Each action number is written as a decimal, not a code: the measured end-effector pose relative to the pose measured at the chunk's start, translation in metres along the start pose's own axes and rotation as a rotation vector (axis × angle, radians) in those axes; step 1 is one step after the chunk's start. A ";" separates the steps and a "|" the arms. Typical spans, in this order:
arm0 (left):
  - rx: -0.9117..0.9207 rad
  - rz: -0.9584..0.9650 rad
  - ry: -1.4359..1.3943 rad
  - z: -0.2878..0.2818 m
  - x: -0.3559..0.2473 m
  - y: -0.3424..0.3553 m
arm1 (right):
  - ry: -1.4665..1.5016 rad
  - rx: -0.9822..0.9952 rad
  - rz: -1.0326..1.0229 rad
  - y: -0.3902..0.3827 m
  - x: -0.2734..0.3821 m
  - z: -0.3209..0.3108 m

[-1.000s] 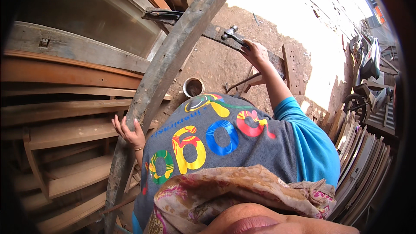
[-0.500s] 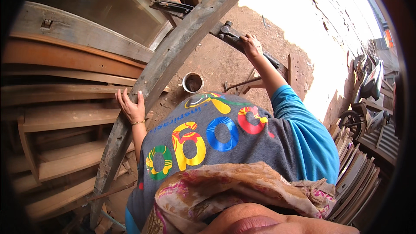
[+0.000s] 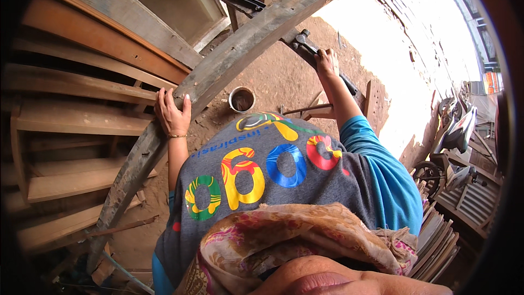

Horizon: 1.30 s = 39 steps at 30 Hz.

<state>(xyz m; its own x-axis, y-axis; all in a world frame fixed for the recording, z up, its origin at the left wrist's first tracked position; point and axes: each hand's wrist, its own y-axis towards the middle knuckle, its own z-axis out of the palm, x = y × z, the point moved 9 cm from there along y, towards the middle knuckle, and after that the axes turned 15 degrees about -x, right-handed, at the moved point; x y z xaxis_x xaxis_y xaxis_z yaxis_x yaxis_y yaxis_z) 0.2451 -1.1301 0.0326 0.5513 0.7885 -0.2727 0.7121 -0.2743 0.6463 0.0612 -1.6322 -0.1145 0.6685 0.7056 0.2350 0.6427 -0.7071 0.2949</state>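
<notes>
So, R grip [image 3: 326, 64] had the hammer [image 3: 304, 42].
Fingers were wrapped round its handle, head over dark plank [image 3: 297, 50], nr long gray beam [image 3: 234, 57]. L grip [image 3: 173, 116] was spread, w/ fingers on beam.

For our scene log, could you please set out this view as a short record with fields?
Left hand: fingers spread, resting on a long weathered wooden beam
Right hand: gripping a hammer by its handle
Hammer position: above or on a dark bar; contact cannot be told
Beam position: diagonal, lower left to upper middle
On the ground: round container with dark contents, right of the beam
Left side: wooden planks
Lower right: stacked wood strips
</notes>
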 end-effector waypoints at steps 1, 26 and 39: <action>0.017 0.007 0.001 0.000 -0.001 0.000 | 0.013 -0.005 0.014 -0.003 0.001 -0.001; 0.131 0.070 0.012 0.006 -0.008 0.000 | -0.118 0.026 0.108 -0.014 -0.006 -0.006; 0.112 0.092 0.025 0.004 -0.015 0.002 | -0.427 0.109 0.938 -0.189 -0.204 -0.168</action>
<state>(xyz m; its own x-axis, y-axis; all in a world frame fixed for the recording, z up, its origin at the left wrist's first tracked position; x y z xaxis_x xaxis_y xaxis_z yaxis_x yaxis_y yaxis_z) 0.2403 -1.1446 0.0353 0.6063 0.7704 -0.1972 0.7038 -0.4044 0.5840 -0.2594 -1.6343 -0.0622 0.9812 -0.1909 -0.0272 -0.1886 -0.9794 0.0719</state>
